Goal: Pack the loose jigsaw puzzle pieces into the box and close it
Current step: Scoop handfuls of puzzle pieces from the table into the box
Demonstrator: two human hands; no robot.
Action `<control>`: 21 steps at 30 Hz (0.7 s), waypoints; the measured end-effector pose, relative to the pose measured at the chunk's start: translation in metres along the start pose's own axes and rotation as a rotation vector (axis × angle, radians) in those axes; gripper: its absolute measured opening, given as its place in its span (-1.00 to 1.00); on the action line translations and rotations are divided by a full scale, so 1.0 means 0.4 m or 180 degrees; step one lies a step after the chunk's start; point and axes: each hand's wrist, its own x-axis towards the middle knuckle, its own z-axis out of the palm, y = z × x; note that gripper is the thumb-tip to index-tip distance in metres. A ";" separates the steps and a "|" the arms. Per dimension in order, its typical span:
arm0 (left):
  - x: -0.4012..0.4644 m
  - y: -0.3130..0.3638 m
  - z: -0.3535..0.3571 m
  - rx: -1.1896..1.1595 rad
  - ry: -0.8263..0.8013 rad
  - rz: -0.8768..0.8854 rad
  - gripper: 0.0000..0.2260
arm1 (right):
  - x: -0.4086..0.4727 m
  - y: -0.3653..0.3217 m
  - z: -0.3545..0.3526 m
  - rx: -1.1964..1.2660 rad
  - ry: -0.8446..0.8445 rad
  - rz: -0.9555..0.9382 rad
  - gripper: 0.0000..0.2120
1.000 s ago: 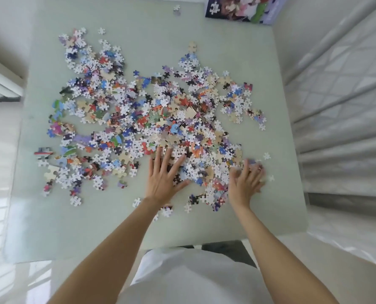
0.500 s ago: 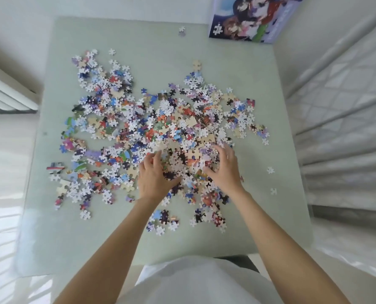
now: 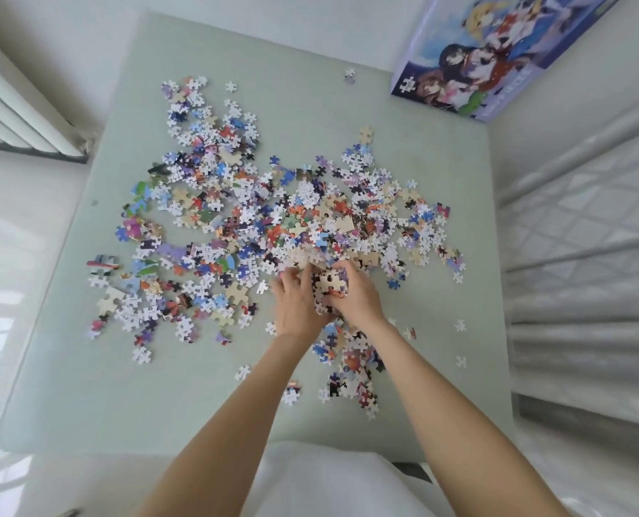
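Pale green table (image 3: 310,106); white radiator (image 3: 15,117) beside it.

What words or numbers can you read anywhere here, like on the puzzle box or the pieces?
Nothing here can be read for sure.
Puzzle box: pale lettering runs along its lower right edge, too blurred to read; a white puzzle-piece sign sits at its lower left corner.
Puzzle pieces: only bits of coloured picture, no letters or numbers that can be made out.

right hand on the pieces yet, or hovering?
Touching. The head view shows the right hand curled round a clump of pieces, pressed against the left hand from the other side.
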 end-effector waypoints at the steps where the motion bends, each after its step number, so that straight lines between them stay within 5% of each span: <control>1: -0.004 0.005 0.005 -0.0100 -0.0009 -0.0007 -0.12 | -0.003 -0.003 -0.006 -0.0027 -0.0045 -0.0040 -0.50; 9: 0.011 0.009 0.007 -0.0636 -0.0046 -0.0068 -0.28 | 0.002 0.014 -0.046 0.0113 -0.0290 -0.0246 -0.59; 21: 0.000 0.038 0.023 0.0098 0.0181 -0.0024 -0.37 | -0.010 0.079 -0.116 0.0220 0.0257 -0.0325 -0.71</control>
